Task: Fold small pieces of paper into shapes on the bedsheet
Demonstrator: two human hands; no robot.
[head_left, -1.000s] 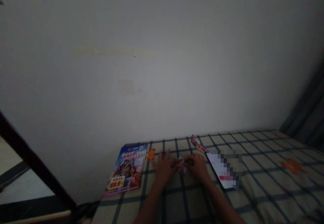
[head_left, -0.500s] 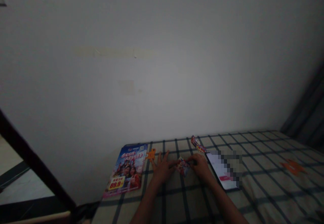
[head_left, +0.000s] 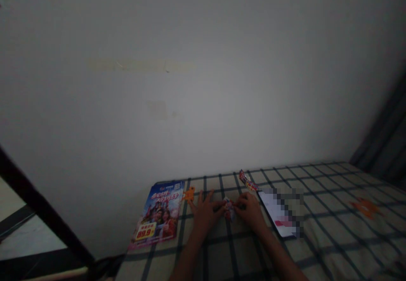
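Observation:
Both my hands rest on a plaid bed sheet (head_left: 317, 238) close to the wall. My left hand (head_left: 204, 211) lies with fingers spread, its thumb and forefinger touching a small folded red-and-white printed paper (head_left: 229, 208). My right hand (head_left: 250, 209) is closed in a pinch on the other side of the same paper. The paper sits between the two hands, low over the sheet.
A colourful flyer (head_left: 158, 213) lies left of my hands by the wall. A small orange paper shape (head_left: 189, 194) lies beside it. A red printed strip (head_left: 247, 180) and a phone (head_left: 281, 213) lie to the right. Another orange shape (head_left: 366, 207) lies far right. A dark bed rail (head_left: 38, 211) slants at left.
The small paper was lifted slightly between my hands half a second ago and now sits lower and more folded. Both hands stay in nearly the same place.

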